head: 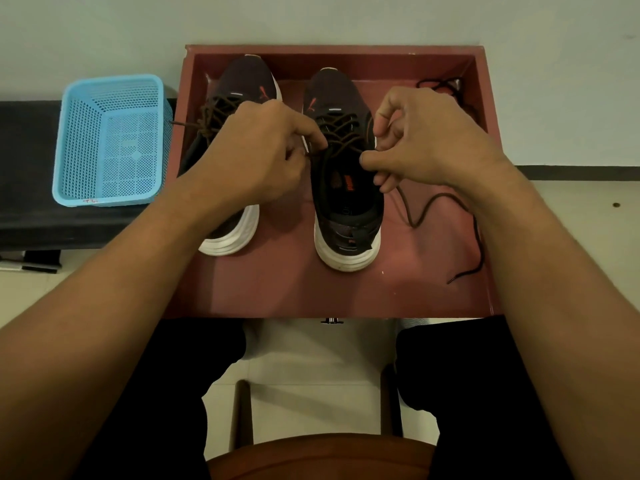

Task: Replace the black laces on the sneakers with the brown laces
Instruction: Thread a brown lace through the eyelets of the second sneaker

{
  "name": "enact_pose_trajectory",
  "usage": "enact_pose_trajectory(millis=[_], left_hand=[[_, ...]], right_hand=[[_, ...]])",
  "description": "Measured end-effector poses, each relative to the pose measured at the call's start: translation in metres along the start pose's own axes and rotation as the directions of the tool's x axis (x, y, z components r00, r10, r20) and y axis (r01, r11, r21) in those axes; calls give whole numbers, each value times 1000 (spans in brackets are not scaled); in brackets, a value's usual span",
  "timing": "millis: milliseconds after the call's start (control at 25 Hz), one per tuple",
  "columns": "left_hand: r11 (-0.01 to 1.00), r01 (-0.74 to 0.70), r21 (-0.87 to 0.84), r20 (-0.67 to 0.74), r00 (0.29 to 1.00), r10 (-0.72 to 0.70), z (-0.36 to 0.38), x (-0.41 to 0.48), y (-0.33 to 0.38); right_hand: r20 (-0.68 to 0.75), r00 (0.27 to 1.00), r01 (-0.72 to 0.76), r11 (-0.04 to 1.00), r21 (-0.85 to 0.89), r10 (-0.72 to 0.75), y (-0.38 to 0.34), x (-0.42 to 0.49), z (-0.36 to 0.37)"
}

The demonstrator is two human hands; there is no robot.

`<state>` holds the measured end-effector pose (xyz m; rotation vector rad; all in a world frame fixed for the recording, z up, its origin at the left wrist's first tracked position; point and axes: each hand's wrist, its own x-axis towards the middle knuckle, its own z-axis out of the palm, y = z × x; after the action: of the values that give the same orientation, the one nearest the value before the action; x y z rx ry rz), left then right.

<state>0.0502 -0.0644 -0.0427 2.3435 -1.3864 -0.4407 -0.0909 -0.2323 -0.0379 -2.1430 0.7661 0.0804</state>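
Red tray (346, 299): two sneakers (346, 202); I see left hand (263, 157) and right hand (426, 143) pinching brown lace (426, 209) ends (black lace (446, 86) at 1 o'clock).

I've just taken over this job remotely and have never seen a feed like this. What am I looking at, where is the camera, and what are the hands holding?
There is no machine here: a seated person works with two bare hands. The one picture comes from a camera worn on the head, looking forward and down, so the forearms reach in from the bottom.

In front is a red tray holding two dark sneakers. The left sneaker already carries a brown lace. The right sneaker is being laced: the left hand pinches at its eyelets, and the right hand grips the brown lace, whose loose end trails across the tray floor. A black lace lies bunched in the tray's far right corner. An empty blue basket sits to the left of the tray.
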Motion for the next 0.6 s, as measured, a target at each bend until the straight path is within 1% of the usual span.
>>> enact_pose_trajectory(millis=[80,240,360,480,520,600], left_hand=[[1000,15,0,89,996,-15,-5,-2,-3],[1000,-1,25,251,968,-5,-13,-3,-5],[998,-2,60,327,945,-18,-16,-3,-6],[997,-17,73,320,947,-7,-15,-6,-6],[998,-16,63,287,958,-2,-14,-7,-7],[998,-30,61,178,984,19,-10,-7,-8]], right_hand=[[2,1000,-11,1000,21,11,-1,-1,0],[6,1000,-23,999,30,22,0,-2,-2],[14,1000,-25,999,32,25,0,-3,-1],[25,999,-35,999,39,34,1,-3,0],[28,999,-37,998,41,36,1,-2,0],[31,999,-33,998,52,32,0,-2,0]])
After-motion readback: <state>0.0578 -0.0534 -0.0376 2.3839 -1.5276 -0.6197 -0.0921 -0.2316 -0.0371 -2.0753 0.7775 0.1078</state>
